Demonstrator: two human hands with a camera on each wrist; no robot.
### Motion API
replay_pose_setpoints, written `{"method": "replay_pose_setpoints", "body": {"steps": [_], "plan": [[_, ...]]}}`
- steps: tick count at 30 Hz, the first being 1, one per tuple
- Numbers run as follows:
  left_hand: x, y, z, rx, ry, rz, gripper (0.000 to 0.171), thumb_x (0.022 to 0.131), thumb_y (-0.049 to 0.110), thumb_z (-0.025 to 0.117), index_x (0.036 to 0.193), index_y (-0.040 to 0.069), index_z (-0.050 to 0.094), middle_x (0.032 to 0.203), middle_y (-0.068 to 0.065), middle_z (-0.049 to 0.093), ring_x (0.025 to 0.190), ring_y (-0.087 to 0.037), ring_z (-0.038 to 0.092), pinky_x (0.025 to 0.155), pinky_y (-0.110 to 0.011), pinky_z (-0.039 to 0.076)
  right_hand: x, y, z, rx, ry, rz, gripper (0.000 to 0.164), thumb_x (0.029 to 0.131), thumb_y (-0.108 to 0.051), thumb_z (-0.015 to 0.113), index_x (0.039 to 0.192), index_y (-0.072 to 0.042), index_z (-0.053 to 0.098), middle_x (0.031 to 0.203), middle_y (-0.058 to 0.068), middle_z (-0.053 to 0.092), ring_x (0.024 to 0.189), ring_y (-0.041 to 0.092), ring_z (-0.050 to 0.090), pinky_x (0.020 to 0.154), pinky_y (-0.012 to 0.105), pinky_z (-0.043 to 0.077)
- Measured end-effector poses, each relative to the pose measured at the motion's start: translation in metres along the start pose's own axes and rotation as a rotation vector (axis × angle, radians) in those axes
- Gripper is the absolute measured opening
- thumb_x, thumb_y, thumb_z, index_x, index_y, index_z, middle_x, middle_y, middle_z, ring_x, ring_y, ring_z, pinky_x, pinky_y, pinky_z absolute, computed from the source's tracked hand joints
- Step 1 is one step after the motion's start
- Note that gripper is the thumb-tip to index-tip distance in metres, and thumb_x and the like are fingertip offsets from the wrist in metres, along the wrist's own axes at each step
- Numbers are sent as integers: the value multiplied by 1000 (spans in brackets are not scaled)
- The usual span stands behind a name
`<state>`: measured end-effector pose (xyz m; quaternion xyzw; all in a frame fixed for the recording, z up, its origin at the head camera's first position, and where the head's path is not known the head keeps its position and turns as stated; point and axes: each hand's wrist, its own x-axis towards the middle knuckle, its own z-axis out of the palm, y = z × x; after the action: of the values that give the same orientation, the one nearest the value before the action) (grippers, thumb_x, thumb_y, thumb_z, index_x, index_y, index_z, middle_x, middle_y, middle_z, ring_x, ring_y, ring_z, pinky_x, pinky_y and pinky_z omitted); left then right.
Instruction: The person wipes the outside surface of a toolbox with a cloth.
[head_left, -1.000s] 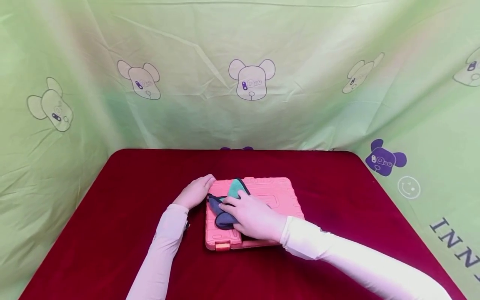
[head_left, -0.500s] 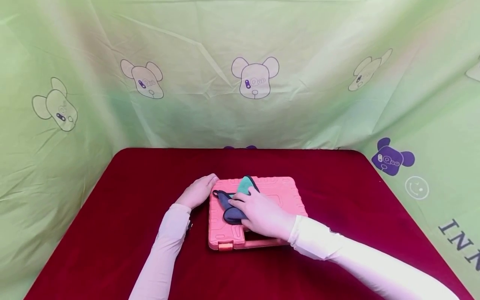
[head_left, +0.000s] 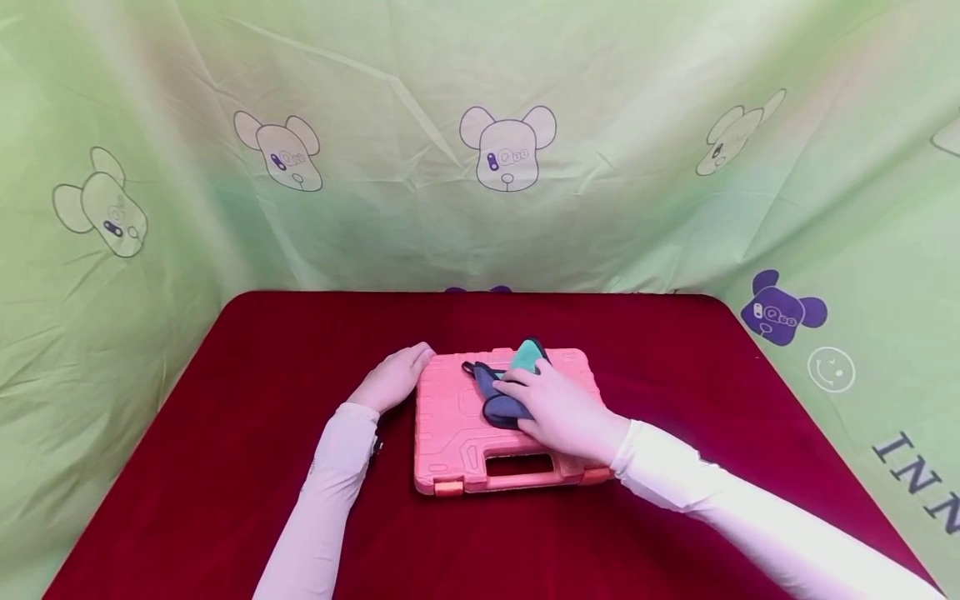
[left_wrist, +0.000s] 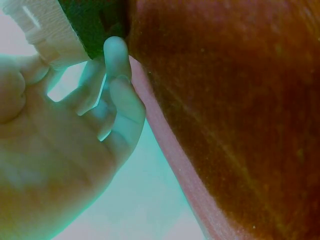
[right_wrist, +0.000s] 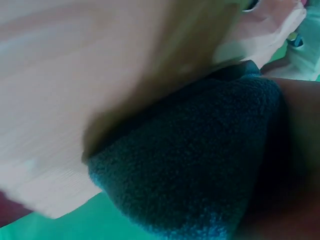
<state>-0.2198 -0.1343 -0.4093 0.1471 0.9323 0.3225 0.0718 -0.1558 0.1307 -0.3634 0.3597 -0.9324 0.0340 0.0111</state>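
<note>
A pink plastic carrying case (head_left: 453, 417) lies flat on the table, its handle (head_left: 521, 481) and orange latches (head_left: 449, 488) toward the person. My right hand (head_left: 566, 412) grips a bunched cleaning cloth (head_left: 504, 410) against the lid, right of its middle. The cloth is blue-grey on one face and green on the other, with dark edging and a small loop. In the right wrist view its fuzzy pile (right_wrist: 185, 155) touches the pale lid. My left hand (head_left: 390, 379) holds the case's back left corner; bent fingers (left_wrist: 127, 102) show against its side in the left wrist view.
Dark red cloth covers the table (head_left: 300, 342), which has rounded far corners. A pale green curtain (head_left: 375, 225) printed with bear heads hangs behind it and along both sides.
My right hand has slid the cloth rightward and slightly back across the lid, uncovering the front left part and more of the handle. My left hand stays at the corner.
</note>
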Motion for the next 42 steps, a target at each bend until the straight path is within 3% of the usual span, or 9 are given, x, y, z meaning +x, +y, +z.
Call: {"method": "replay_pose_setpoints", "body": {"steps": [5, 12, 16, 27, 42], "plan": [[-2, -1, 1, -9, -4, -5, 28, 105, 29, 36, 104, 13, 59, 96, -9, 63, 93, -23, 54, 90, -43, 49, -6, 15, -1, -29, 16, 40, 49, 82, -22, 71, 130, -11, 63, 128, 9, 64, 107, 33, 49, 87, 44, 54], [-2, 1, -1, -13, -3, -1, 28, 105, 29, 36, 103, 13, 58, 94, -9, 62, 91, -23, 53, 88, -43, 49, -13, 35, -2, -44, 21, 146, 51, 82, -23, 71, 131, -13, 63, 137, 10, 60, 100, 30, 47, 77, 43, 58], [-1, 2, -1, -16, -2, -8, 28, 105, 30, 36, 102, 14, 58, 94, -9, 62, 91, -23, 53, 88, -43, 49, -17, 44, -3, -49, 33, 167, 50, 82, -22, 70, 131, -11, 63, 137, 13, 60, 101, 30, 48, 78, 43, 58], [-1, 0, 1, -10, -6, -22, 27, 105, 30, 36, 100, 15, 57, 92, -7, 60, 89, -22, 52, 85, -40, 48, -15, 46, -2, -61, 24, 116, 49, 83, -23, 70, 130, -11, 63, 134, 14, 61, 103, 31, 48, 79, 42, 57], [-2, 2, 1, 9, 0, -19, 26, 105, 29, 36, 101, 14, 57, 92, -8, 60, 90, -22, 52, 84, -41, 48, 13, 21, 0, -71, 25, 16, 49, 83, -25, 70, 130, -15, 64, 131, 9, 63, 104, 29, 50, 81, 46, 53]]}}
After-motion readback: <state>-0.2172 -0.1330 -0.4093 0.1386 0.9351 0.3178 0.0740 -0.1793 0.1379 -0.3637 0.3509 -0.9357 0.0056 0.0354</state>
